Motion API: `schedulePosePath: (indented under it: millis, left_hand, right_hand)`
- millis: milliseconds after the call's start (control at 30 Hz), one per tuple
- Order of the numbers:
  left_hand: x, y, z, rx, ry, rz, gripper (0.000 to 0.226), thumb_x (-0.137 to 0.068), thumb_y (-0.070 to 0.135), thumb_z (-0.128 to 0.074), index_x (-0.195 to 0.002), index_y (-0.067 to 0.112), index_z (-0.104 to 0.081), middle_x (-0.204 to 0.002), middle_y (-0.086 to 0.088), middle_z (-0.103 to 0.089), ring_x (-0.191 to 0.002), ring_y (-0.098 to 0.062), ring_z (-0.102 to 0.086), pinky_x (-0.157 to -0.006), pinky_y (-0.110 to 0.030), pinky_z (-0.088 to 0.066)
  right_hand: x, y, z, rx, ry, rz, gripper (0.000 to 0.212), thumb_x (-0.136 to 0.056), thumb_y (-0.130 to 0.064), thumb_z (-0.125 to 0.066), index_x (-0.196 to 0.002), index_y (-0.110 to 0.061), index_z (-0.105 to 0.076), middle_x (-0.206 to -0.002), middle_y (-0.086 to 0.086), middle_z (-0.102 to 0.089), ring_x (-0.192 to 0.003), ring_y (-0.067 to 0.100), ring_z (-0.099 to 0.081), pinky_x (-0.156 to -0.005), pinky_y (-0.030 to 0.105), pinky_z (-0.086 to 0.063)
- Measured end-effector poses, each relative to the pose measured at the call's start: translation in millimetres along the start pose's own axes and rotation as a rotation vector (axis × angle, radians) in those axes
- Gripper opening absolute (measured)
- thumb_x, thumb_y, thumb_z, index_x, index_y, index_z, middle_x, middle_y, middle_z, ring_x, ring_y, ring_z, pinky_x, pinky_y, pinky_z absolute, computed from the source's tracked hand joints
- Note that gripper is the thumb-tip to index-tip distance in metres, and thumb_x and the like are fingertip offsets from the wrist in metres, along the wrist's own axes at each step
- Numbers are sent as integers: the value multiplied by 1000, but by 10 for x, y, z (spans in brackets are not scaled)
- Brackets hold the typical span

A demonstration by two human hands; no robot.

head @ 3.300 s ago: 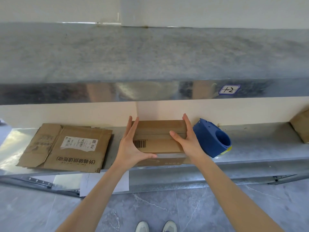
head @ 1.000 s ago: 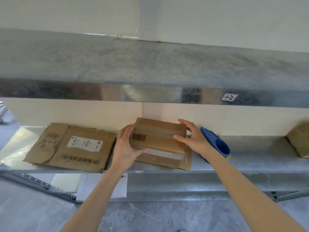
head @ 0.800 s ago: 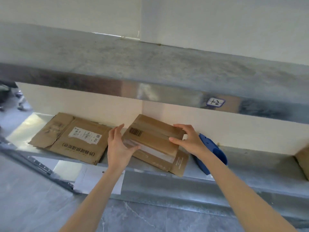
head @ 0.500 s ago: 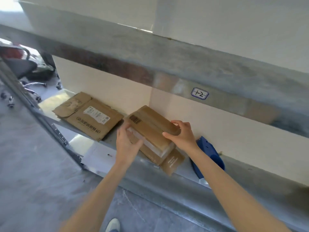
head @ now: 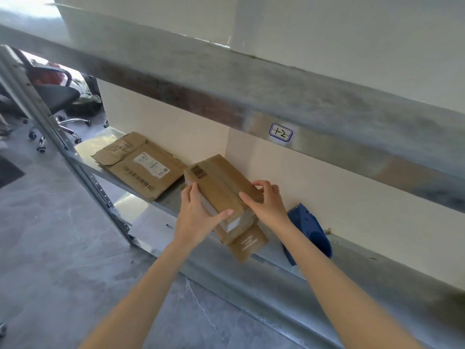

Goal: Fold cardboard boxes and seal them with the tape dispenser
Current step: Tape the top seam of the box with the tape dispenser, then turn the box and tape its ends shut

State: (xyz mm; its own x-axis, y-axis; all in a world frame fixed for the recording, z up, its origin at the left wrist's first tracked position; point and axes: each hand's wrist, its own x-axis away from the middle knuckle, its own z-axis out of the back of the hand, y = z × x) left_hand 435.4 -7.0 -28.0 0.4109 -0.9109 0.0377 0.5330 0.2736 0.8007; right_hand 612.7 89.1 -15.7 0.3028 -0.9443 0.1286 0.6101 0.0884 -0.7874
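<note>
Gripping now: left hand fingers and thumb pinch the box's near end, right hand fingers curl over its top. It's at the shelf front; best square the flaps flush, dispenser sits beside.

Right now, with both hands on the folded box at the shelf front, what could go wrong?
1. The cardboard box shows no tape on its top seam; if the right grip lets go to fetch the tape dispenser, the flaps may spring open.
2. A loose flap appears to overhang the shelf front; it could snag or tip the box.
</note>
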Motion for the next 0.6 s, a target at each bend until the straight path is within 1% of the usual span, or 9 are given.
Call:
schedulePosePath:
  millis: [67,133,233,300,400,467,533,567,600]
  left_hand:
    - [6,37,40,-167,87,-109,113,-72,71,-70,-156,15,-19,-159,-2,-18,-144,-24,-28,-113,-47,-35]
    - [3,49,83,-326,148,-231,99,-79,70,-61,-154,17,-27,-157,-4,-27,-141,-26,-31,-112,-46,-33]
    - [-24,41,114,-496,159,-388,87,-83,74,-39,-150,19,-38,-151,-1,-40,-135,-25,-41,-107,-43,-36]
    - [-34,33,103,-543,140,-435,83,-85,73,-34,-149,21,-42,-151,0,-43,-134,-24,-43,-107,-43,-36]
    - [-16,22,54,-552,126,-462,78,-88,71,-35,-147,21,-44,-151,1,-43,-135,-23,-42,-106,-43,-36]
    - [2,30,24,-545,114,-463,77,-88,69,-37,-147,21,-44,-151,1,-43,-135,-23,-41,-108,-44,-35]
    - [27,41,4,-536,101,-454,76,-88,68,-37,-146,20,-45,-150,0,-43,-135,-23,-40,-109,-45,-33]
    - [41,47,-2,-534,99,-450,75,-88,67,-37,-145,20,-46,-150,0,-44,-135,-23,-40,-110,-45,-32]
    - [53,49,-6,-530,100,-448,74,-88,66,-37,-145,20,-46,-149,0,-44,-135,-23,-40,-110,-45,-31]
  right_hand:
    - [40,93,112,-32,25,5,43,-92,-52,-58,-128,-33,-46,-128,-6,-39,-122,17,-45,-101,42,-46]
    - [101,215,239,29,79,9,38,-96,-45,-56,-129,-29,-48,-125,-4,-42,-119,16,-46,-99,40,-46]
    - [250,425,410,168,195,13,31,-97,-34,-55,-127,-28,-51,-114,-2,-46,-109,20,-50,-85,34,-46]
    - [359,580,478,255,239,-28,30,-98,-30,-53,-128,-26,-50,-112,0,-47,-107,24,-51,-77,33,-43]
    - [506,811,493,374,186,-143,37,-99,-35,-50,-133,-23,-43,-124,9,-50,-106,30,-54,-74,34,-43]
    - [566,922,468,388,144,-187,44,-99,-38,-52,-139,-25,-38,-132,11,-47,-98,30,-58,-70,34,-45]
    - [594,992,443,367,124,-223,54,-98,-38,-53,-146,-28,-31,-138,12,-43,-90,29,-59,-65,32,-43]
    - [599,1017,431,347,110,-241,59,-98,-37,-54,-150,-30,-26,-137,13,-46,-89,30,-60,-64,33,-43]
    - [599,1046,416,325,88,-251,65,-98,-35,-55,-153,-31,-19,-131,15,-53,-86,30,-61,-63,34,-45]
